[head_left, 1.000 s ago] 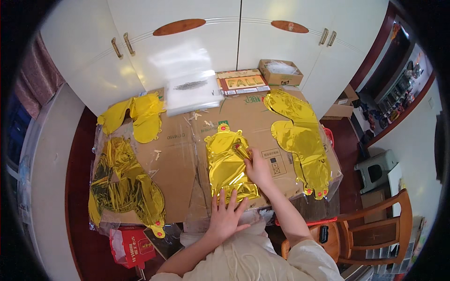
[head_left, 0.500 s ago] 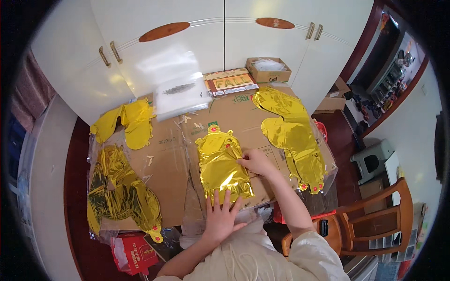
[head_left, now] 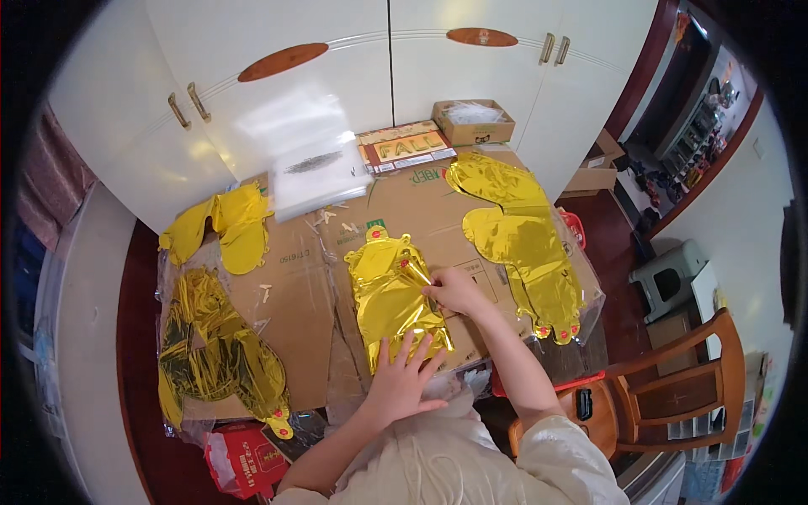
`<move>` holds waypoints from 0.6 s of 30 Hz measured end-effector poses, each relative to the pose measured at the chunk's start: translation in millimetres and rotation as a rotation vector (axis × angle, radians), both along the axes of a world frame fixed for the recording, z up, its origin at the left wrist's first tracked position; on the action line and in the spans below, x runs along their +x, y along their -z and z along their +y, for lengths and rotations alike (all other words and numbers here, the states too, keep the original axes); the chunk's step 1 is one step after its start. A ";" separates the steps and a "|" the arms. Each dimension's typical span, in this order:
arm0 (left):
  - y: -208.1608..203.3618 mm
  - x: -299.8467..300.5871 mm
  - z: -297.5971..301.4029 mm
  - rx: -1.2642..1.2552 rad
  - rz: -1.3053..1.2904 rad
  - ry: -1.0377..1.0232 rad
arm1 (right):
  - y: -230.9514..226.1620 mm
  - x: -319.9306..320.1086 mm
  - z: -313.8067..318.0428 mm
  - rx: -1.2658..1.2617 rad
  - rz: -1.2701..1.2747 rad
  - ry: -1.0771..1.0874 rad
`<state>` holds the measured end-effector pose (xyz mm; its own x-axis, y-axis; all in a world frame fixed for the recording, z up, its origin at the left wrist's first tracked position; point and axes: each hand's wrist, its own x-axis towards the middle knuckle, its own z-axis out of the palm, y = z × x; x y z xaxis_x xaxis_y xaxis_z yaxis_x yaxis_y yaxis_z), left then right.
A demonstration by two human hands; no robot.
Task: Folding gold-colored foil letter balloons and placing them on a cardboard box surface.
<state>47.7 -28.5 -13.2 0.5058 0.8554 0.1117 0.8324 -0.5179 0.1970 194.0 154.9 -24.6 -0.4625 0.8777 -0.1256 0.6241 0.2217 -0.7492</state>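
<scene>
A flat gold foil balloon (head_left: 389,290) with red round marks near its tabs lies in front of me on the cardboard-covered table. My left hand (head_left: 401,376) rests on its near edge, fingers spread flat. At the balloon's right edge, my right hand (head_left: 457,291) pinches the foil between thumb and fingers, and a fold rises there. More flat gold foil balloons (head_left: 526,236) lie overlapped to the right. Another gold foil piece (head_left: 225,220) sits at the far left, with a crinkled gold foil pile (head_left: 220,349) nearer on that side.
A stack of clear plastic bags (head_left: 313,187) and a printed flat box (head_left: 404,147) lie at the back. Beside them stands an open carton (head_left: 473,124). Small pale clips (head_left: 266,293) are scattered about. A wooden chair (head_left: 673,387) is at the right; a red bag (head_left: 244,459) hangs low left.
My right hand has lifted the balloon's right edge into a fold toward the middle. My left hand stays flat on the near edge. The whole view has shifted slightly.
</scene>
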 end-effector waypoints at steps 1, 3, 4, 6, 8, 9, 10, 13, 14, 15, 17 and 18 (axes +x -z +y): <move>0.8 0.3 0.0 -0.002 0.003 0.001 | 2.8 1.0 1.2 0.021 0.006 -0.008; 3.3 0.4 0.0 -0.006 0.007 -0.003 | 2.5 1.0 1.0 0.002 0.019 -0.003; 3.2 0.6 -0.3 -0.006 0.009 -0.008 | -0.2 0.9 -0.4 -0.038 0.026 0.012; 2.1 1.6 -0.4 -0.006 0.013 -0.017 | -1.5 1.0 -1.0 -0.073 0.042 0.031; 3.8 1.4 -0.1 0.011 0.004 -0.015 | -0.5 0.3 -2.2 -0.067 0.058 0.034; 4.7 1.2 -0.4 0.019 0.000 -0.016 | -3.3 -0.1 -3.2 -0.057 0.034 0.034; 5.0 1.2 -0.6 0.023 -0.001 -0.016 | -8.3 -0.3 -4.9 -0.048 0.011 0.035; 4.3 1.2 -0.7 0.030 0.001 -0.017 | -9.1 -1.2 -7.3 0.067 -0.037 0.042; 4.2 1.5 -0.4 0.031 -0.001 -0.016 | -7.9 -1.6 -8.3 0.120 -0.050 0.046; 4.2 1.5 -0.4 0.032 -0.003 -0.014 | -7.9 -2.9 -9.1 0.120 -0.074 0.046; 4.7 0.8 -0.3 0.028 -0.003 -0.014 | -10.0 -5.4 -11.0 0.122 -0.121 0.044; 4.9 0.6 -0.2 0.027 -0.003 -0.014 | -12.6 -7.3 -15.3 0.197 -0.154 0.086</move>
